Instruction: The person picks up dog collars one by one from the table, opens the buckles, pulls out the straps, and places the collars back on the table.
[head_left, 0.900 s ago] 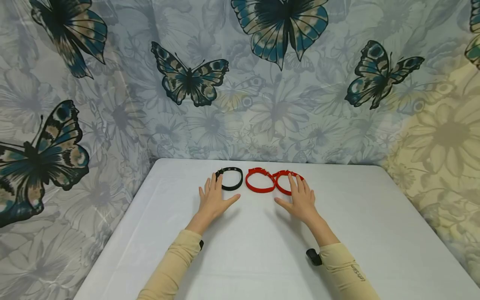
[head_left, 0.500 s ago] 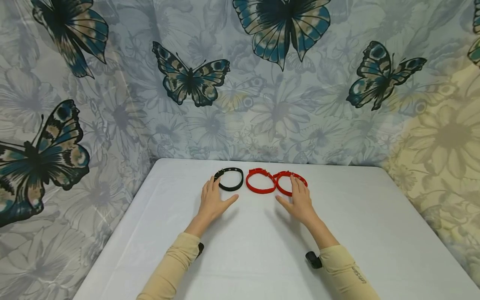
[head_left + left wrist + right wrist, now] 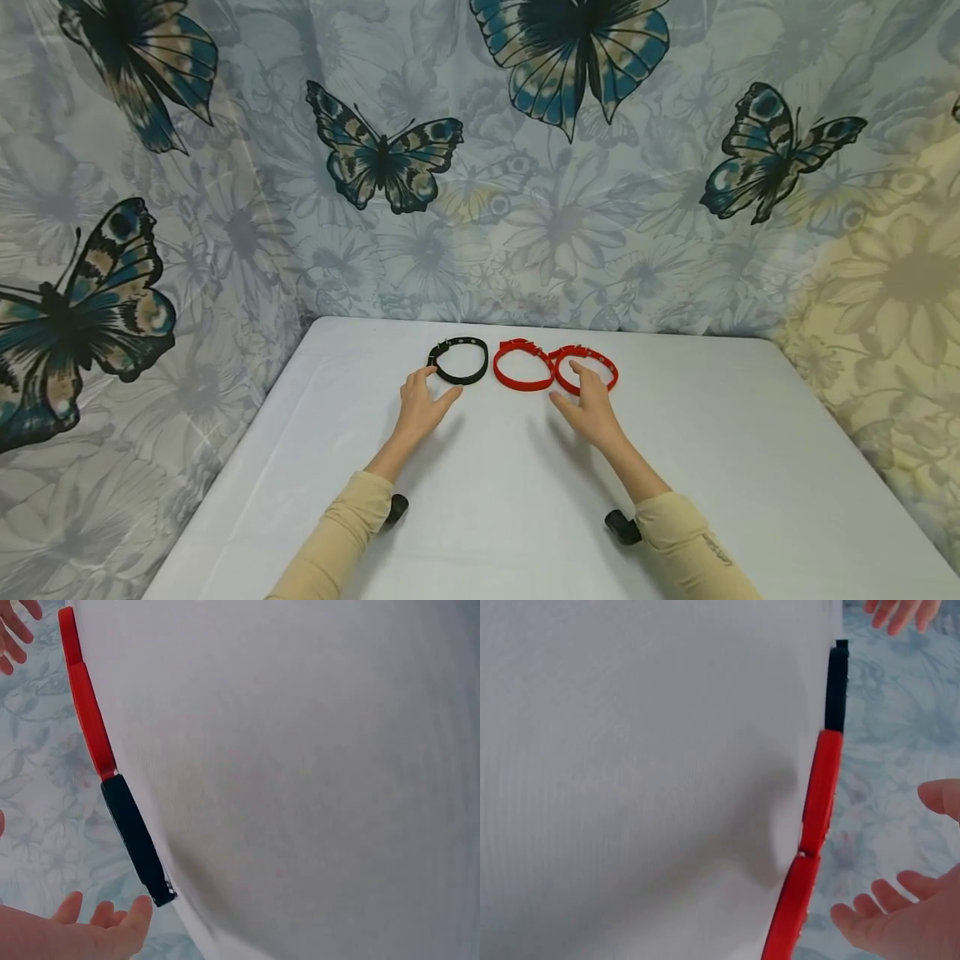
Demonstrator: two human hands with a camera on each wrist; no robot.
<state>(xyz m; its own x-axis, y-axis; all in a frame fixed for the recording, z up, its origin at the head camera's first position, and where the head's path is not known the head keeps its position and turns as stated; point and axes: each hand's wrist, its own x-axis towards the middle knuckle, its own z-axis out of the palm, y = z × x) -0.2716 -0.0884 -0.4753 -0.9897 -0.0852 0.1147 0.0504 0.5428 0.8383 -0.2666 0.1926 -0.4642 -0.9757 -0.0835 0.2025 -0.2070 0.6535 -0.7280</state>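
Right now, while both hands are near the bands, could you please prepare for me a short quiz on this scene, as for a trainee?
1. Multiple choice: In the head view, what lies between the black band and the rightmost red band?
A) a hand
B) another red band
C) a cup

2. True or false: The person's left hand is nearer to a red band than to the black one.

3. Short answer: In the head view, which band does the right hand partly hide?

Key: 1. B; 2. False, it is nearest to the black band; 3. The rightmost red band.
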